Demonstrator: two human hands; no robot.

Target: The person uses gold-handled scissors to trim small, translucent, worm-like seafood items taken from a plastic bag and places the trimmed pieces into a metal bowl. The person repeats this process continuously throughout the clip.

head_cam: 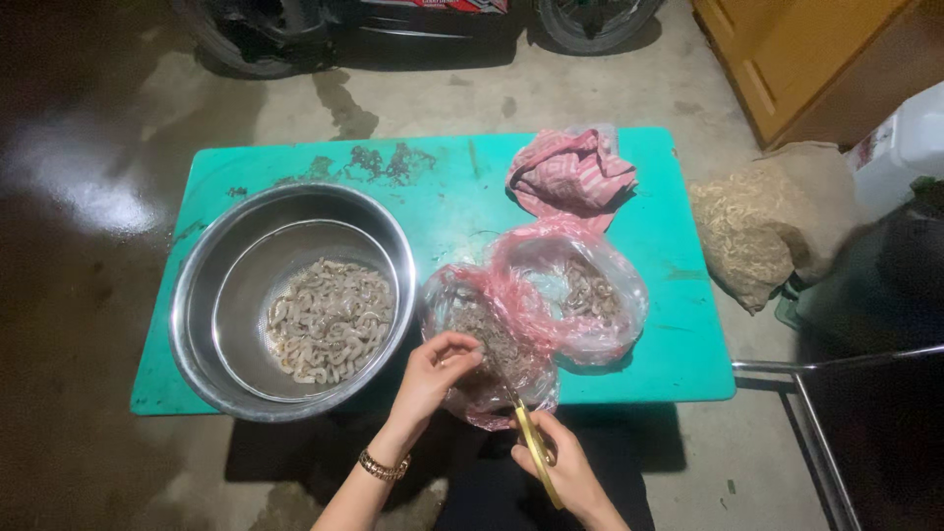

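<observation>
The left hand (pixel 438 369) is curled with thumb and fingertips pinched together over the near plastic bag (pixel 487 344); it seems to hold one small shrimp there, though the piece is too small to make out clearly. The right hand (pixel 560 467) sits lower, nearer the person's body, closed around the yellow handles of a pair of scissors (pixel 526 423). The scissors' long axis runs from that hand up and slightly to the left, so the blades point straight at the left fingertips, and the tips lie just beside the pinch; whether the blades are parted cannot be told. The pinched piece thus lies up and to the left of the right hand, and the left hand is the one at it. The near bag, clear with pink streaks, holds greyish raw shrimp and rests at the front edge of the green table (pixel 678 364). Touching it on the far right side is a second bag (pixel 590 295), open-mouthed, with a smaller dark heap inside. A crumpled pink striped bag (pixel 575 172) lies further back. To the left of the left hand, near but apart, stands a steel bowl (pixel 197 295) with a layer of pale peeled shrimp (pixel 329 320) in its bottom. A gold bracelet (pixel 383 465) circles the left wrist
</observation>
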